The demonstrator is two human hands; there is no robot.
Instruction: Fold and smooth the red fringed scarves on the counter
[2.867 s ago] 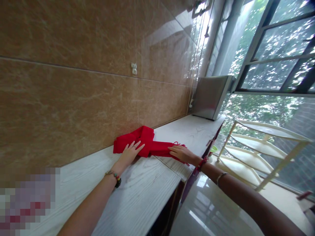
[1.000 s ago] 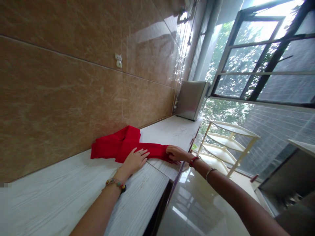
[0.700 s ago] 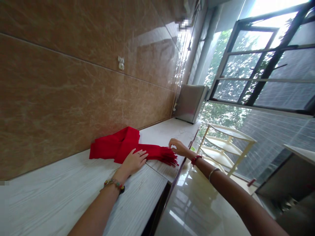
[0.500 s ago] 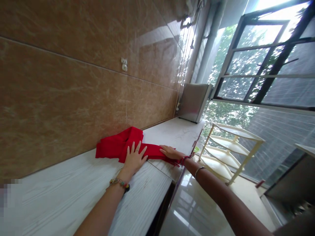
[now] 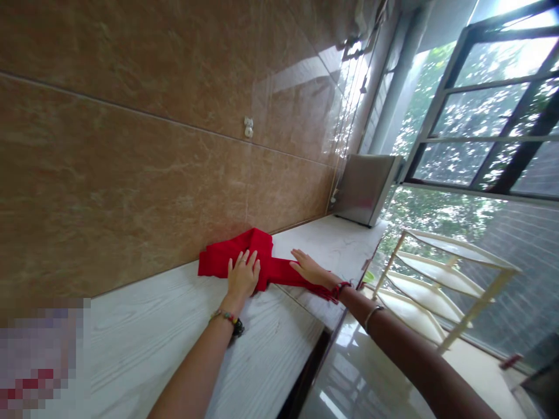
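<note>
A red scarf (image 5: 262, 244) with fringe at its near end lies folded on a white wood-grain cabinet top (image 5: 271, 326) against the tiled wall. The thick folded part is at the left, and a narrow strip runs right towards the edge. My left hand (image 5: 243, 276) rests on the folded part, its fingers spread and pointing away from me. Over the strip is my right hand (image 5: 311, 270), fingers stretched out flat; whether its palm presses the cloth I cannot tell. Neither hand grips the fabric.
A silver box-like appliance (image 5: 364, 189) stands at the far end of the top. Beyond the edge, a cream tiered corner shelf (image 5: 441, 285) stands on the shiny floor (image 5: 345, 378) near the window (image 5: 484, 116). A small white fitting (image 5: 248, 127) is on the brown wall.
The view has shifted, so everything appears further right. My right hand has lifted or slid slightly towards the wall side of the strip. My left hand stays on the folded part.
</note>
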